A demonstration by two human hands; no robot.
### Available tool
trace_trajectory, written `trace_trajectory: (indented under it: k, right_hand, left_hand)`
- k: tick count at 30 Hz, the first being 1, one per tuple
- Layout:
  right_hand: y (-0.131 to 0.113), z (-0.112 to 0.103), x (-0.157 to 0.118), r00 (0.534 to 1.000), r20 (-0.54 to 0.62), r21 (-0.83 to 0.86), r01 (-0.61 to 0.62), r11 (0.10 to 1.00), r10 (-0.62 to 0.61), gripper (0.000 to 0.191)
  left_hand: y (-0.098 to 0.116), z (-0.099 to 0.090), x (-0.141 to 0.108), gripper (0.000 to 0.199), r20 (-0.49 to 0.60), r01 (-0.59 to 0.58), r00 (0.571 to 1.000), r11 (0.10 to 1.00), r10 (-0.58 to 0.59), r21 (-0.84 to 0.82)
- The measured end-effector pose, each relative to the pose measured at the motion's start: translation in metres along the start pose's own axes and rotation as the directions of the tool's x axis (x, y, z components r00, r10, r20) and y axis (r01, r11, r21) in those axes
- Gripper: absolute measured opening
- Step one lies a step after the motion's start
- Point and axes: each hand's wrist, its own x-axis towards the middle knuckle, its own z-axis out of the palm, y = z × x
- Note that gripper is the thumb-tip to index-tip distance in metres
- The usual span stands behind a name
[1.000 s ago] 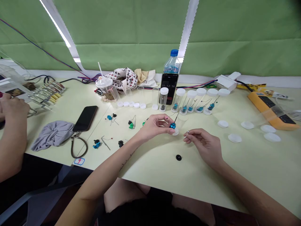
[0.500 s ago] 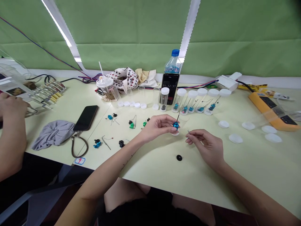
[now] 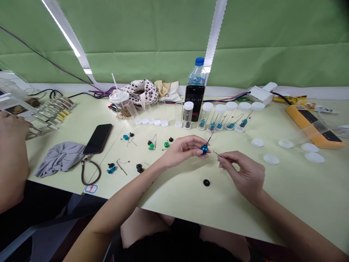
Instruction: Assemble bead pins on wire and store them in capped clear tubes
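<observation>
My left hand (image 3: 184,150) is held above the pale table and pinches a small blue metal part (image 3: 204,149) with a thin dark pin rising from it. My right hand (image 3: 243,171) is just to the right, its fingertips pinching a short thin metal pin (image 3: 216,153) whose tip points at the blue part, with a small gap between them. A black round piece (image 3: 206,182) lies on the table below my hands. Both hands are off the tabletop.
Clear tubes with white caps (image 3: 215,116) stand in a row at the back, several holding blue parts. A phone timer (image 3: 194,102) stands behind them. Small blue, green and black parts (image 3: 141,153) lie to the left. A co-worker's hand (image 3: 12,127) works at far left.
My right hand has moved slightly left and its pin now sits closer to the blue part. My left hand has shifted slightly, holding the same part.
</observation>
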Motion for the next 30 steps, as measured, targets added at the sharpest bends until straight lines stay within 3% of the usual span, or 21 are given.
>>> trace_trajectory:
  k: [9, 21, 30]
  right_hand:
    - [-0.0053, -0.0017, 0.0032, 0.994, 0.01, -0.143, 0.109, 0.984, -0.109, 0.009]
    - [-0.0024, -0.0005, 0.0023, 0.983, 0.027, -0.149, 0.182, 0.972, -0.18, 0.014]
    - [0.0032, -0.0027, 0.001, 0.95, 0.016, -0.292, 0.303, 0.907, -0.312, 0.018]
  left_hand:
    - [-0.0008, 0.0017, 0.0012, 0.028, 0.011, -0.018, 1.0, 0.999, 0.018, 0.036]
    - [-0.0024, 0.0005, 0.001, 0.031, -0.01, 0.017, 1.0, 0.993, -0.016, 0.12]
    - [-0.005, 0.0003, 0.001, 0.033, -0.024, 0.025, 0.999, 0.987, -0.022, 0.159]
